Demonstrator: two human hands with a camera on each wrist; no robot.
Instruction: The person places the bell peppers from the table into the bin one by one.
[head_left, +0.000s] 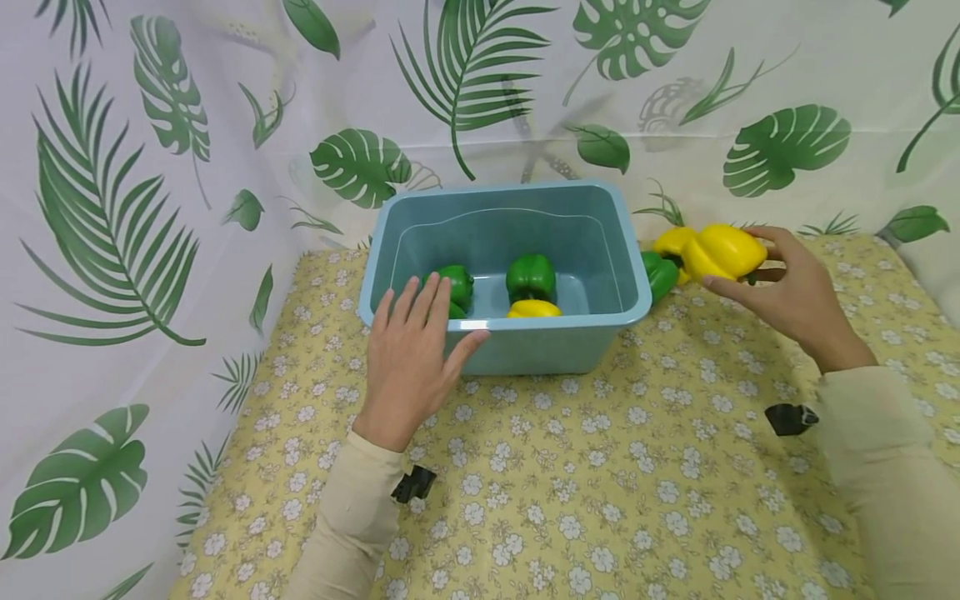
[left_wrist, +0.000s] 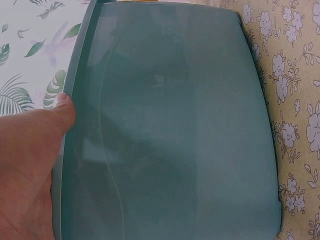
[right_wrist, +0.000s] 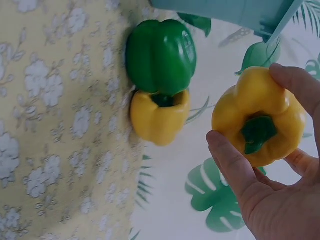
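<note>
My right hand [head_left: 795, 292] grips a yellow bell pepper [head_left: 723, 252] between thumb and fingers, held up to the right of a blue plastic bin [head_left: 532, 350]. In the right wrist view its green stem faces the camera. On the front rim of the bin, toward its left end, rests my left hand [head_left: 408, 362], fingers reaching over the edge and thumb lying along the rim [left_wrist: 72, 100]. Inside the bin are a green bell pepper [head_left: 531, 277], a yellow one [head_left: 534, 309] partly hidden by the front wall, and more green [head_left: 461, 283] partly behind the left fingers.
Against the bin's right side lie a green bell pepper [right_wrist: 161, 57] and another yellow bell pepper [right_wrist: 160, 117], touching each other on the table. A yellow flowered cloth [head_left: 555, 483] covers the table. Behind it hangs a white leaf-print cloth [head_left: 255, 75].
</note>
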